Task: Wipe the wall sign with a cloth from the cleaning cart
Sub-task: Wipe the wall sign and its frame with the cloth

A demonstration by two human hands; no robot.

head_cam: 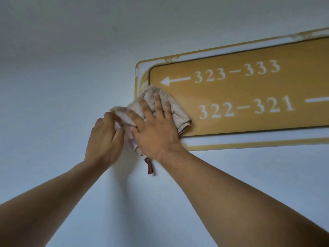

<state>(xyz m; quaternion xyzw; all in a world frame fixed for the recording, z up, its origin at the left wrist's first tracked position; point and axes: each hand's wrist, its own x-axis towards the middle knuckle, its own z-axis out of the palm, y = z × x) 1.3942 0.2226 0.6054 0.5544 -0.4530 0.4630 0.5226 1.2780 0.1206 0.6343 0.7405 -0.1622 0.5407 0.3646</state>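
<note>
Fingers [154,104] of the right hand [154,132] spread wide and flat, pressing the cloth [175,111] onto the lower-left corner of the sign [249,93]. Thumb points left across the cloth's bunched middle. Palm covers the sign's bottom-left border.

Left hand [104,139] just beside the right one, off the sign's left edge, against the wall [62,77]. Its fingers curl and pinch the loose end of the cloth; fingertips slightly blurred, grip looks narrow and closed on the fabric.

Cloth is beige, crumpled, folded in layers. One part lies on the sign's tan panel, under the arrow and left of the "322–321" line; the rest trails left and down onto the wall between the two hands. Dark red tag [149,165] hangs from the cloth's lower edge, below the right wrist.

Sign is mounted on the wall, tilted in view, running off the right frame edge. Tan inner panel with white text "323–333" beside a left-pointing arrow, "322–321" below, a white line further right. White band and gold outer border with ornate corners around the panel.

Both forearms bare, reaching up from the bottom corners. Wall plain pale blue-grey. No containers visible.
</note>
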